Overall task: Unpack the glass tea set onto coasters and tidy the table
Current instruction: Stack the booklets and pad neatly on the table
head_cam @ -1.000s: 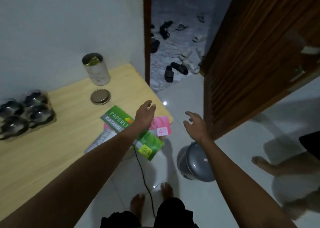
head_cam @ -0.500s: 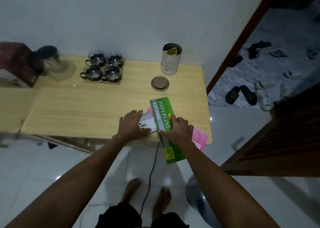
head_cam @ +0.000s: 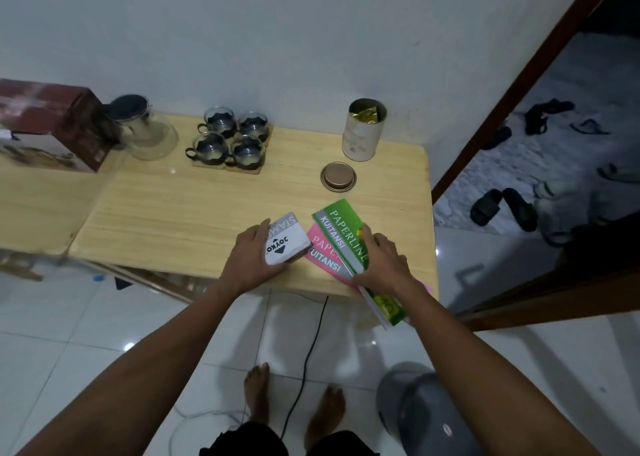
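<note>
Several glass cups [head_cam: 228, 141] stand on wooden coasters at the back of the wooden table [head_cam: 173, 213]. A glass teapot [head_cam: 147, 133] sits to their left, next to a dark red box [head_cam: 48, 124]. At the table's front edge my left hand [head_cam: 254, 259] grips a small white stamp-pad box [head_cam: 285, 240]. My right hand [head_cam: 382, 265] holds a green receipt book [head_cam: 343, 228] that overhangs the edge. A pink receipt book [head_cam: 323, 251] lies under the green one.
An open tin can [head_cam: 363, 129] stands at the back right, its round lid [head_cam: 338, 176] lying in front of it. On the tiled floor are a grey bin [head_cam: 415, 407] and a black cable [head_cam: 304, 369]. An open wooden door [head_cam: 568, 265] and several sandals are to the right.
My view swung left from the doorway to the table. Both hands came down onto the items; the left hand closed on the stamp-pad box and the right on the green book, now fanned apart.
</note>
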